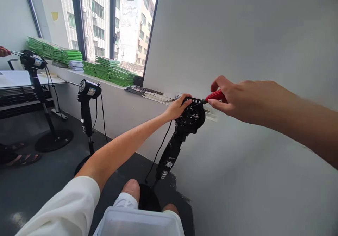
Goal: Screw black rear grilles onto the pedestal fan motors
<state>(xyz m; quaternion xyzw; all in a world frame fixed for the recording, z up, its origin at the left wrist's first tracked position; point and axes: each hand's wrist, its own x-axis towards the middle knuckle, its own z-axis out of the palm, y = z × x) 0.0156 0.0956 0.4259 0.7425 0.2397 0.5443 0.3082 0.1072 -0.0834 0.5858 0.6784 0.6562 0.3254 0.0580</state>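
A black stand fan [169, 155], its motor head [190, 118] without a grille or blades, leans in front of me near the wall. My left hand [177, 108] is closed on the upper left rim of that head, thumb across the front. In my right hand [228, 94] are red-handled pliers [215, 95], held between thumb and fingers. Their dark tip meets the top edge of the motor head; what lies at the tip is too small to make out.
Two similar fans [88, 91] [34, 61] stand to the left, trailing cords. Green packets [111, 70] are stacked on the windowsill, beside dark strips [148, 92]. A translucent plastic bin [139, 220] sits on my lap. At far left shows another person's hand [4, 51].
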